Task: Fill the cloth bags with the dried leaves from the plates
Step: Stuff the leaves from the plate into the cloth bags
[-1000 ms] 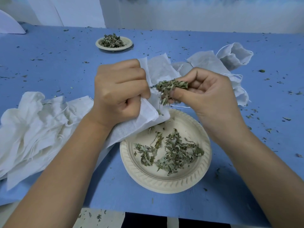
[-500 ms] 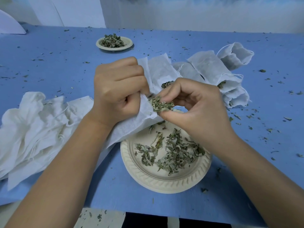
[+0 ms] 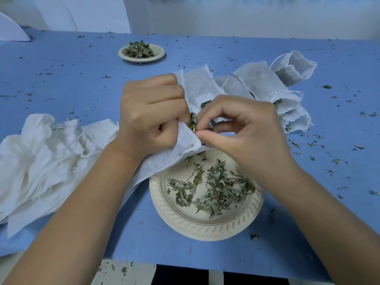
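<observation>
My left hand (image 3: 151, 114) grips the mouth of a white cloth bag (image 3: 164, 161) above the near plate (image 3: 205, 225). My right hand (image 3: 242, 128) pinches a small tuft of dried leaves (image 3: 192, 123) and pushes it into the bag's opening, fingertips touching the bag's edge. More dried leaves (image 3: 213, 188) lie loose on the near plate. A second, smaller plate (image 3: 141, 52) heaped with leaves stands far back on the table.
A pile of empty white bags (image 3: 41, 161) lies at the left. Several bags with leaves in them (image 3: 287, 95) lie at the back right. Leaf crumbs are scattered over the blue table (image 3: 82, 79). The table's front edge is near my body.
My right hand moved left and down with the pinch of leaves, from open air beside the bag to the bag's mouth. The left hand stayed on the bag.
</observation>
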Demonstrator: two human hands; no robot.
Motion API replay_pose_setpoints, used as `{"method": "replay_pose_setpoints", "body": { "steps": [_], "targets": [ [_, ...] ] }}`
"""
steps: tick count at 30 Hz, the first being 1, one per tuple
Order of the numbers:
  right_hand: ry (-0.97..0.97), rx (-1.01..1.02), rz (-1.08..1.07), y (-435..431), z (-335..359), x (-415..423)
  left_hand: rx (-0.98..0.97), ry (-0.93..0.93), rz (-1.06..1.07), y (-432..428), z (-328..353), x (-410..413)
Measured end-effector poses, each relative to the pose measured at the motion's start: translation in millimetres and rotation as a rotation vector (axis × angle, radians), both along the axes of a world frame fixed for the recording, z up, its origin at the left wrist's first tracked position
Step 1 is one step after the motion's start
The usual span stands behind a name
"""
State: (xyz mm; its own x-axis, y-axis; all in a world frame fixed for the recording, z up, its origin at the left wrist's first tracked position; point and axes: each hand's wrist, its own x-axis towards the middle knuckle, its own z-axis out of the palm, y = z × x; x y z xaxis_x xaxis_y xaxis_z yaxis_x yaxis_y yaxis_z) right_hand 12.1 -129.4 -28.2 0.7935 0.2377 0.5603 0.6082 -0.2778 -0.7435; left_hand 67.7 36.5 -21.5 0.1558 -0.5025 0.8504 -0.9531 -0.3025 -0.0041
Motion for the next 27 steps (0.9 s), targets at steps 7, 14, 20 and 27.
{"method": "replay_pose_setpoints", "body": {
  "steps": [7, 14, 20, 27],
  "targets": [
    [0.247, -0.159, 0.202, -14, 7, 6, 0.002, 0.017, 0.01, 2, 1, 1],
    [0.095, 0.061, 0.134, -6, 1, 4, -0.019, 0.011, -0.018, 2, 0, 1],
    [0.156, -0.033, 0.204, -10, 8, 3, -0.012, 0.025, -0.009, 2, 0, 1],
    [0.733, -0.534, 0.328, -47, 23, 5, -0.009, 0.03, 0.009, 3, 2, 0]
  ]
}}
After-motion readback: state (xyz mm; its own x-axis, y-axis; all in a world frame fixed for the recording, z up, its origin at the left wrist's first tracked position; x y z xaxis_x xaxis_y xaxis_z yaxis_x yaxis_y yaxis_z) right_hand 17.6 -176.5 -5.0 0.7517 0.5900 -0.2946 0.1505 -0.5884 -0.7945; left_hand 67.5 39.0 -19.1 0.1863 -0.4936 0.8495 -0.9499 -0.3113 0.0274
